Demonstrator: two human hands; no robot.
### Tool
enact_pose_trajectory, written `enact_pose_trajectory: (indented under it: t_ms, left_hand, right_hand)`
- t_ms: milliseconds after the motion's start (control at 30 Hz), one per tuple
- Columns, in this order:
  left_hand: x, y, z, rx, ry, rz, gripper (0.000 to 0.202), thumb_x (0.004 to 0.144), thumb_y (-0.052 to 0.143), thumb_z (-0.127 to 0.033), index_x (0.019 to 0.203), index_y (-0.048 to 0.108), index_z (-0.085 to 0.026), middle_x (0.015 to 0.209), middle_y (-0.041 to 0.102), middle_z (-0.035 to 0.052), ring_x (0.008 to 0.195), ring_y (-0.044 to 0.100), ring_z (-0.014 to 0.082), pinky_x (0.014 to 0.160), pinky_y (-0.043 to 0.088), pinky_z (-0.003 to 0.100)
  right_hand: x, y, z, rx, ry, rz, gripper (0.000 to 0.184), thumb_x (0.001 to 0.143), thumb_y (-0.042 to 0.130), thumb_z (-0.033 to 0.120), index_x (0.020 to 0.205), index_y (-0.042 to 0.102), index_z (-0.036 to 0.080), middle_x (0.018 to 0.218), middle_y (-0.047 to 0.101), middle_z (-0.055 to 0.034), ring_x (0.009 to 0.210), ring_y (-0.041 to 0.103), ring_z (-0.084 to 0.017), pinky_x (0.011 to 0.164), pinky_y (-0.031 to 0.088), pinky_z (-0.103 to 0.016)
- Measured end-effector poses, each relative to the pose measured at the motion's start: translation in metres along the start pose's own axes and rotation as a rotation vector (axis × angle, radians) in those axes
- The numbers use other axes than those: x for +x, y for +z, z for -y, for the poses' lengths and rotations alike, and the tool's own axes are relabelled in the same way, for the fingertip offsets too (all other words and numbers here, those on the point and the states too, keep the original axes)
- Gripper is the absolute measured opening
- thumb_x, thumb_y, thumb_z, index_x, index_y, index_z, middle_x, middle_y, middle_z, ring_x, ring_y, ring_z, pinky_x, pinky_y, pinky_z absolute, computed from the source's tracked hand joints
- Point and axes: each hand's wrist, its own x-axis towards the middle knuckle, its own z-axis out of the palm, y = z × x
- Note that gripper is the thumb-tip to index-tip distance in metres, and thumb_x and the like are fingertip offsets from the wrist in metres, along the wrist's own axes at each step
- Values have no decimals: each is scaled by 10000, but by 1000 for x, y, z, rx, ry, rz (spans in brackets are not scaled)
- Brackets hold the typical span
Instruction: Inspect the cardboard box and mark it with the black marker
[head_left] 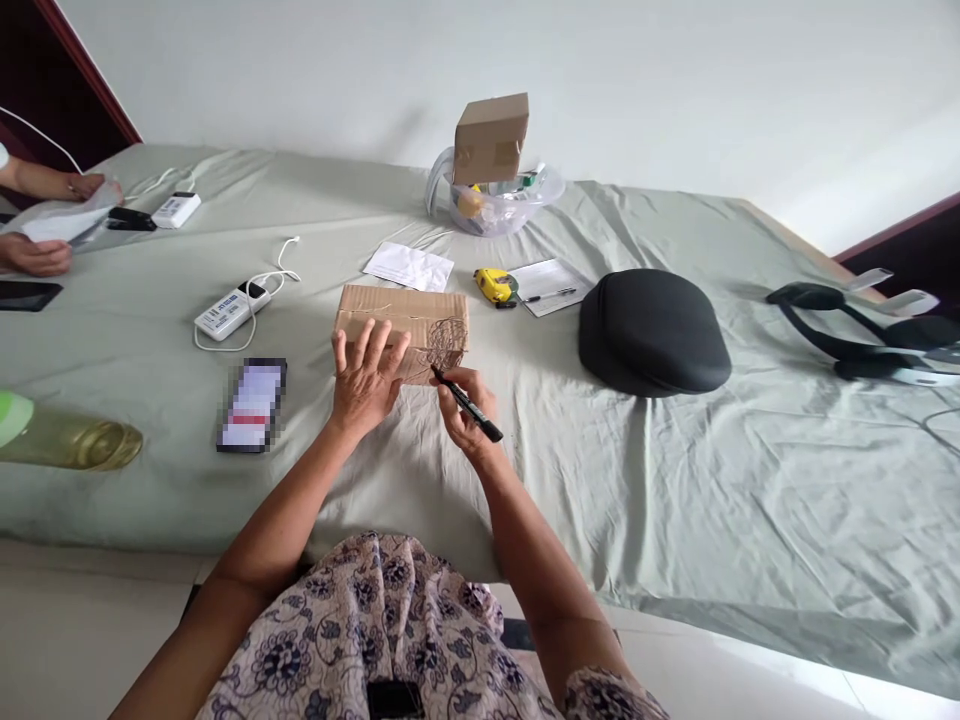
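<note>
A small brown cardboard box (409,305) lies on the cloth in front of me. Dark scribbled lines cover the right part of its top and run onto the near side. My left hand (366,375) rests flat on the box's left part, fingers spread. In my right hand (471,408) is a black marker pen (472,412), gripped between thumb and fingers. Its tip points at the box's near right side, close to the scribbles; whether it touches the cardboard I cannot tell.
Around the box lie a white paper (409,267), a yellow tape measure (495,286), a black case (654,332), a phone (253,405) and a power strip (232,310). Behind stands a plastic basket (499,215) bearing another box (491,140). At far left, another person's hands (37,255) hold a plastic bag.
</note>
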Motion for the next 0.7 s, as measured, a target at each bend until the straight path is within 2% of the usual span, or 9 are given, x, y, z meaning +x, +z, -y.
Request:
enact_pose_trajectory:
  t_ms: [100,167,233,300,433,500,600,667,700]
  left_hand:
    - [1,-1,-1,-2,-5,8,743,890,679,-191,1592,441,-241,1665,424,173,1590,322,404,1303,13,726]
    - [1,0,-1,-11,-9,8,761,869,694,-171,1587,452,-235,1663,426,178,1587,325,414,1298,14,734]
    - [1,1,-1,-15,-8,4,761,867,701,-174,1585,456,-237,1663,426,175,1586,325,414,1301,9,727]
    - [0,1,-1,-15,-5,-3,748,880,698,-194,1585,453,-244,1666,425,167,1589,323,405,1307,0,712]
    - [-1,-1,1,-7,13,-14,727,907,694,-260,1588,439,-260,1663,435,155,1587,333,389,1316,1,685]
    - [-1,-3,2,4,25,4,758,904,698,-261,1604,409,-261,1671,422,156,1591,323,388,1316,2,682]
    - [0,-5,5,1,59,27,793,894,695,-245,1619,375,-272,1701,368,153,1605,291,389,1315,21,678]
    - [-1,-9,9,-37,86,-19,742,919,663,-292,1607,384,-270,1716,337,149,1614,273,374,1326,84,639]
    - [-3,-13,12,-61,86,-64,705,940,634,-333,1598,390,-260,1713,342,148,1616,273,362,1330,125,610]
  right_hand:
    - [-3,-11,-17,-157,106,-46,225,978,520,451,909,575,244,711,715,-11,617,666,-202,666,545,-356]
    - [0,-19,-24,-257,161,-224,200,962,529,422,896,580,240,713,694,-8,610,639,-191,663,528,-346]
    - [7,-24,-25,-281,129,-361,185,960,545,408,956,607,234,818,713,-30,705,665,-193,712,543,-345]
    - [12,-24,-19,-213,5,-320,188,971,548,399,1020,628,236,935,731,-51,823,698,-197,776,569,-350]
    - [13,-25,-5,-110,-207,30,178,982,560,398,961,670,259,887,744,-37,805,712,-196,772,588,-353]
    - [12,-32,-10,-122,-179,-19,193,982,568,407,939,677,253,797,721,-23,699,679,-189,711,567,-344]
    - [15,-50,-36,-174,-36,-294,223,983,558,424,991,657,224,810,700,-33,691,656,-197,711,539,-351]
    - [20,-64,-62,-274,32,-311,258,978,533,431,1043,652,212,943,708,-75,856,673,-234,846,541,-400]
    - [21,-70,-76,-332,59,-241,285,977,515,429,1087,658,208,994,703,-92,924,663,-247,899,531,-420]
